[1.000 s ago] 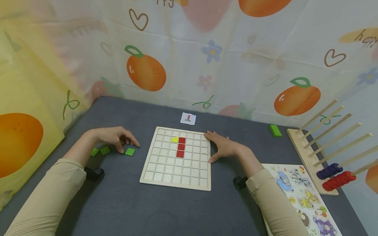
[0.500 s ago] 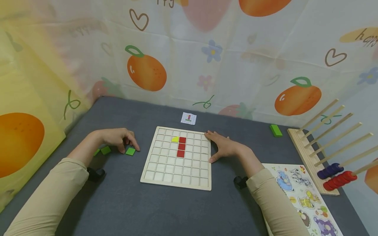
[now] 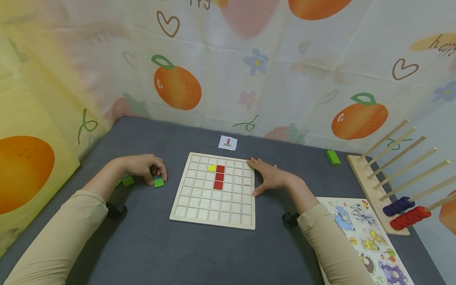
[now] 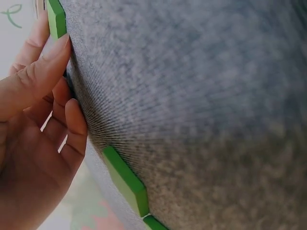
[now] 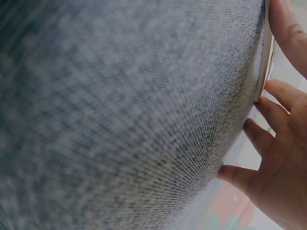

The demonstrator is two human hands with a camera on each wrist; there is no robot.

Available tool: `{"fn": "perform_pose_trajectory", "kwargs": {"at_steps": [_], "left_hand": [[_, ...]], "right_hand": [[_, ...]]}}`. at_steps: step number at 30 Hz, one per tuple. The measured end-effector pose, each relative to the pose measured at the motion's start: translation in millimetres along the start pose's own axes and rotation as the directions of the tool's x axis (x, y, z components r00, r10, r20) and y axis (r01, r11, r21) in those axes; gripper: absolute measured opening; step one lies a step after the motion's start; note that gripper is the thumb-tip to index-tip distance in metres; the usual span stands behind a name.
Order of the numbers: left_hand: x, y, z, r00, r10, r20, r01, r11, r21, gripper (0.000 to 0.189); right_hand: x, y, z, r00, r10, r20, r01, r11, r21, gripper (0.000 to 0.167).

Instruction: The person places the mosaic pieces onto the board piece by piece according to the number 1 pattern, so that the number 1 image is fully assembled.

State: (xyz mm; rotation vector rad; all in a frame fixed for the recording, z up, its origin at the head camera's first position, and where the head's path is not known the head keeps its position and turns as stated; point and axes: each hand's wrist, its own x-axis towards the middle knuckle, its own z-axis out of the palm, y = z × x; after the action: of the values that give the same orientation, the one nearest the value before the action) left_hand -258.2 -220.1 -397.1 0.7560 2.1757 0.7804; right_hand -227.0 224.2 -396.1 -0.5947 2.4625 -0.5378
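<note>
The left wrist view's top edge cuts off the pinched green tile (image 4: 56, 19). A sleeve (image 3: 329, 241) hides part of the animal board (image 3: 370, 237); the card (image 3: 228, 143) bears details too small to read.

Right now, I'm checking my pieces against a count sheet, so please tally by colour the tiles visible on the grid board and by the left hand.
Red tiles, on the grid board: 3
Yellow tile, on the board: 1
Green tiles, by the left hand, one pinched in it: 3
Total: 7
</note>
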Motion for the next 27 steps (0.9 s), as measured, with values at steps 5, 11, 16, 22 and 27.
{"fn": "perform_pose_trajectory", "kwargs": {"at_steps": [5,11,16,22,27], "left_hand": [[1.9,3.0,-0.1,0.999,-0.029,-0.014,0.029,1.000,0.007,0.034],[3.2,4.6,0.8,0.999,-0.031,-0.030,0.033,0.998,0.060,0.033],[3.7,7.6,0.3,0.999,-0.020,-0.030,0.019,1.000,-0.021,0.030],[5.4,13.1,0.1,1.000,-0.005,-0.028,0.002,0.994,-0.113,0.027],[11.1,17.4,1.8,0.999,0.005,-0.050,-0.011,0.993,-0.121,0.026]], "right_hand": [[-0.2,0,0,1.000,0.000,0.000,0.000,1.000,-0.007,0.113],[0.6,2,1,1.000,-0.001,0.000,0.001,1.000,-0.012,0.114],[1.0,3,2,1.000,-0.003,0.000,0.003,1.000,-0.007,0.114],[0.4,1,1,1.000,0.001,0.003,-0.001,1.000,-0.007,0.113],[0.7,1,1,1.000,0.000,0.005,0.000,1.000,-0.006,0.113]]}}
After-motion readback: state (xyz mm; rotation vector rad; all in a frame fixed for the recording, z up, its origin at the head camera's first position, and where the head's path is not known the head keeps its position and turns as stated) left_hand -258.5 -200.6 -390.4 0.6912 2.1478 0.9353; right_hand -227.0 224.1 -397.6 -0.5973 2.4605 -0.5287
